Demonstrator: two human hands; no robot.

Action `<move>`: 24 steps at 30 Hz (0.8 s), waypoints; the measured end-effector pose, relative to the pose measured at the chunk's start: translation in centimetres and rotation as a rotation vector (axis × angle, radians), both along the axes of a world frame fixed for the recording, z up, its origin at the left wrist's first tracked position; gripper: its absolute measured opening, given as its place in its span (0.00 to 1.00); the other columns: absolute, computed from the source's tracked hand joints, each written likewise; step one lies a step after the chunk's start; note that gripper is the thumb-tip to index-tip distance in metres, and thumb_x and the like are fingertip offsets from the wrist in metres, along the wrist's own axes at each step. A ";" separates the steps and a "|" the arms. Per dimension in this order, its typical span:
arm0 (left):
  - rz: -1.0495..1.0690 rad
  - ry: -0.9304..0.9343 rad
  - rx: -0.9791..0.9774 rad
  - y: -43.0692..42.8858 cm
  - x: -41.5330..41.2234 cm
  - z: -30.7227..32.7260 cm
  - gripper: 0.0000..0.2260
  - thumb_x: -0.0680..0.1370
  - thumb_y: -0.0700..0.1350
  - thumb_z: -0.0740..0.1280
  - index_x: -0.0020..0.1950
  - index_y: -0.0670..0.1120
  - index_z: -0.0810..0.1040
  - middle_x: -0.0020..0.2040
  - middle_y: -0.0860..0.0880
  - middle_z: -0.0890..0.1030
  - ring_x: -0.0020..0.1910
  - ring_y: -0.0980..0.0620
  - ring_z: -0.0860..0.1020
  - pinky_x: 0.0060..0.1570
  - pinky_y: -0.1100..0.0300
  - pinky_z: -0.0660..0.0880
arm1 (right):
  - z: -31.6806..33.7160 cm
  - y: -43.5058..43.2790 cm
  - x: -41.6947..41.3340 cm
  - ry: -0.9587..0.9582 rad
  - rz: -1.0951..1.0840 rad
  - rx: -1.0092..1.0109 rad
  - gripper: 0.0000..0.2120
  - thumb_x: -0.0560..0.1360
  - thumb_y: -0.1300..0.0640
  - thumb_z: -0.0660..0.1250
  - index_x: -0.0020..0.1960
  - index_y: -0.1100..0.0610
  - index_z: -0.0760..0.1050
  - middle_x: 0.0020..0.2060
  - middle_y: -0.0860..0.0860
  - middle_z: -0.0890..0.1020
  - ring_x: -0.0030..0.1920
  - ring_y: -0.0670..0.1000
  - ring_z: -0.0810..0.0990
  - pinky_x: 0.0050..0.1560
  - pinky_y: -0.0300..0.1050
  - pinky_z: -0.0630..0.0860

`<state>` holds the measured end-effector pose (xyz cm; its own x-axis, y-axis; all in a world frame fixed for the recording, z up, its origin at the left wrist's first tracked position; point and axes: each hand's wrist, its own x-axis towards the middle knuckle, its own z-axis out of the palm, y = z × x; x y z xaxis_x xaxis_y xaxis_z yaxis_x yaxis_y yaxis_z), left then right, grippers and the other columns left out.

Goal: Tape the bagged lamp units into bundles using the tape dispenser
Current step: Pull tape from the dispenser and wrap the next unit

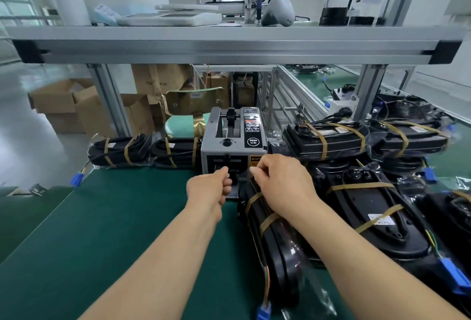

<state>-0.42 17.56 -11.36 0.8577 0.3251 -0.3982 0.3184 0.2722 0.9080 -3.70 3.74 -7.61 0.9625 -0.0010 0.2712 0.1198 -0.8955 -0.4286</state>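
as left hand curls at tape dispenser, hold unclear | right hand pinches tape

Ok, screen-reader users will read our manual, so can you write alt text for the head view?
A person's left hand, fingers curled, is at the outlet of the tape dispenser on a green bench, while the right hand rests on a bagged lamp unit banded with tape. Taped bundles lie on either side.

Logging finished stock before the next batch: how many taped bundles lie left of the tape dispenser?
2. The outer bundle lies far left on the green mat; the inner bundle lies next to the tape dispenser. More could be hidden behind the dispenser.
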 end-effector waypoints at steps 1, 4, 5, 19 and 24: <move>0.010 0.004 -0.033 -0.2 0.2 0.1 0.09 0.77 0.46 0.71 0.40 0.44 0.80 0.31 0.51 0.79 0.21 0.60 0.73 0.19 0.68 0.65 | -0.3 0.0 0.0 -0.029 -0.012 0.003 0.15 0.82 0.45 0.60 0.43 0.54 0.75 0.40 0.48 0.80 0.41 0.53 0.77 0.39 0.46 0.70; 0.051 0.033 -0.137 -0.5 0.4 0.4 0.09 0.77 0.46 0.72 0.40 0.44 0.79 0.31 0.50 0.78 0.23 0.59 0.74 0.18 0.70 0.65 | -0.7 -0.2 0.1 -0.071 -0.034 0.015 0.16 0.83 0.46 0.57 0.40 0.52 0.69 0.37 0.47 0.75 0.38 0.52 0.73 0.38 0.45 0.66; 0.067 0.046 -0.174 -0.7 0.5 0.5 0.08 0.77 0.45 0.72 0.40 0.44 0.78 0.31 0.51 0.78 0.23 0.59 0.74 0.18 0.70 0.65 | -0.8 -0.3 0.2 -0.071 -0.032 0.020 0.15 0.83 0.46 0.57 0.40 0.52 0.68 0.37 0.47 0.74 0.38 0.52 0.73 0.38 0.45 0.66; -0.361 -0.337 -0.072 0.5 -4.2 1.8 0.13 0.76 0.41 0.70 0.31 0.49 0.78 0.30 0.51 0.75 0.26 0.58 0.70 0.28 0.67 0.70 | -1.2 -1.6 1.0 0.081 -0.040 0.393 0.19 0.80 0.48 0.63 0.34 0.56 0.74 0.30 0.49 0.77 0.34 0.50 0.75 0.35 0.45 0.70; -0.621 -0.370 0.241 0.5 -5.0 3.1 0.06 0.77 0.40 0.70 0.39 0.44 0.79 0.31 0.48 0.74 0.28 0.56 0.70 0.32 0.65 0.68 | -1.8 -1.4 1.1 0.113 -0.035 0.499 0.18 0.80 0.48 0.65 0.35 0.56 0.77 0.29 0.47 0.77 0.32 0.47 0.74 0.33 0.43 0.68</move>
<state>-5.41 18.09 -8.28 0.9752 -0.2194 -0.0282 0.0115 -0.0773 0.9969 -2.63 2.33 -9.37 0.9829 -0.1362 0.1242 0.0222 -0.5814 -0.8133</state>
